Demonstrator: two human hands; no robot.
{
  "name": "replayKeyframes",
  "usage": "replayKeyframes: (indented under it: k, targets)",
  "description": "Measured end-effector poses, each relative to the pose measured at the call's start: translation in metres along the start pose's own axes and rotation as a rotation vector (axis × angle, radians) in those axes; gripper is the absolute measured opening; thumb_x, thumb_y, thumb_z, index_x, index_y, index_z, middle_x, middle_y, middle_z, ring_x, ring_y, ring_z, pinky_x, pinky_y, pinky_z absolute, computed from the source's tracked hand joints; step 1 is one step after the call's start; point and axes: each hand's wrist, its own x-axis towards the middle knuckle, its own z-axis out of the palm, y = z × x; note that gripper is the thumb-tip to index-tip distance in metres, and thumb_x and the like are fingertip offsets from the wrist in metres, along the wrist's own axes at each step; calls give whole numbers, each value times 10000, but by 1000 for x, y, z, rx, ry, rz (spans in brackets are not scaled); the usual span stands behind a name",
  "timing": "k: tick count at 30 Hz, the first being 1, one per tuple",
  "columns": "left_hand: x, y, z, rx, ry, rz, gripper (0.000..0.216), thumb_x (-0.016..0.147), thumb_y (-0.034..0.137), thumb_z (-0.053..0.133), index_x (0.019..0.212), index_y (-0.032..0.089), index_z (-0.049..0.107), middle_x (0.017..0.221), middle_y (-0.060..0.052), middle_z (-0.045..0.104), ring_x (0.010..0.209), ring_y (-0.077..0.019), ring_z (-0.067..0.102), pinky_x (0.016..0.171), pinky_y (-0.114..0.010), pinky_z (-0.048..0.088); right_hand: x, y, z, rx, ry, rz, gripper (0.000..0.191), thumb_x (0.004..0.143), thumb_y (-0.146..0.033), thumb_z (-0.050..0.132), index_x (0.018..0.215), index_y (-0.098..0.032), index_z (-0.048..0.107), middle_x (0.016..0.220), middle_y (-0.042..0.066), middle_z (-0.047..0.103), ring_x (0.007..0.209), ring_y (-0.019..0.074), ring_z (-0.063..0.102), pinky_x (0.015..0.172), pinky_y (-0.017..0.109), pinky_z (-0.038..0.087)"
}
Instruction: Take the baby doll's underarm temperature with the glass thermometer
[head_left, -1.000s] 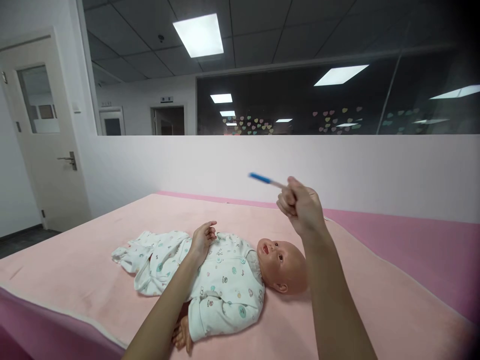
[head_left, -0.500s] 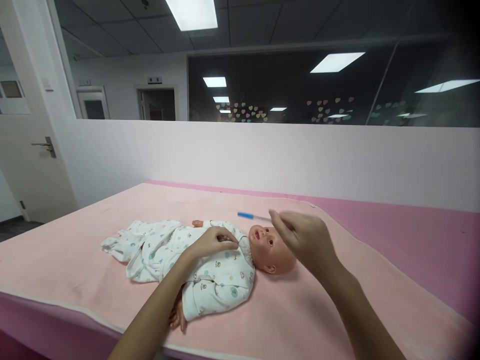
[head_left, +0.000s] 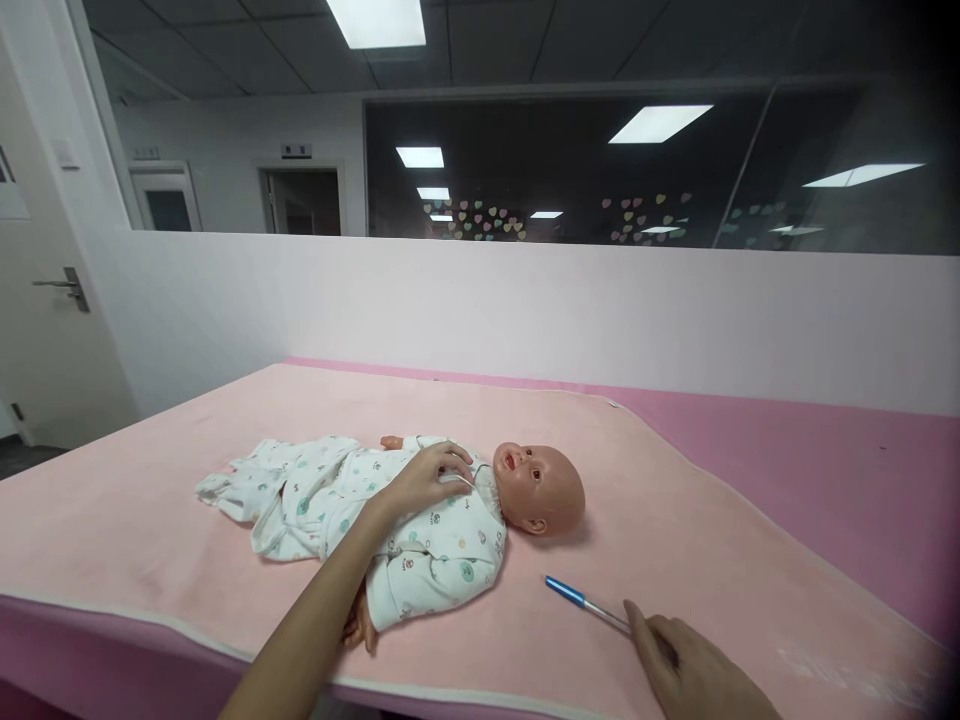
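Observation:
A baby doll (head_left: 538, 490) lies on its back, its head to the right, dressed in a white printed outfit (head_left: 439, 570). My left hand (head_left: 431, 478) rests on the doll's chest near the collar with its fingers curled together. A thin white line shows at those fingertips, too small to name. Low on the right, my right hand (head_left: 686, 665) grips the end of a slim pen (head_left: 589, 605) with a blue cap and a pale barrel. The cap points up and left, toward the area below the doll's head. The end inside my right hand is hidden.
A pale pink sheet (head_left: 187, 420) covers the padded pink surface (head_left: 810, 450), with its front edge near me. Behind stands a low white wall (head_left: 525, 310) with a window above it. A door (head_left: 52, 330) is at the far left.
My right hand has moved down and toward me, from beside the doll's head to the lower right, carrying the pen. My left hand has stayed on the doll's chest. The view has shifted slightly.

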Motion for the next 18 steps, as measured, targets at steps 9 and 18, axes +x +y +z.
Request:
replayKeyframes:
  k: [9, 18]
  targets:
    - [-1, -4, -2, 35, -4, -63, 151, 715, 186, 523, 789, 204, 654, 767, -20, 633, 717, -158, 545, 647, -224, 393, 58, -69, -29, 106, 92, -14, 215, 775, -378, 427, 785, -252, 601, 847, 71, 590, 745, 219, 538, 451, 267, 378]
    - [1, -11, 0, -57, 109, -48, 80, 683, 143, 544, 696, 172, 617, 648, -5, 588, 612, -133, 488, 587, -216, 347, 126, -177, 42, 706, 123, -253, 278, 739, -83, 356, 943, -189, 513, 909, 58, 560, 852, 192, 500, 754, 328, 415]
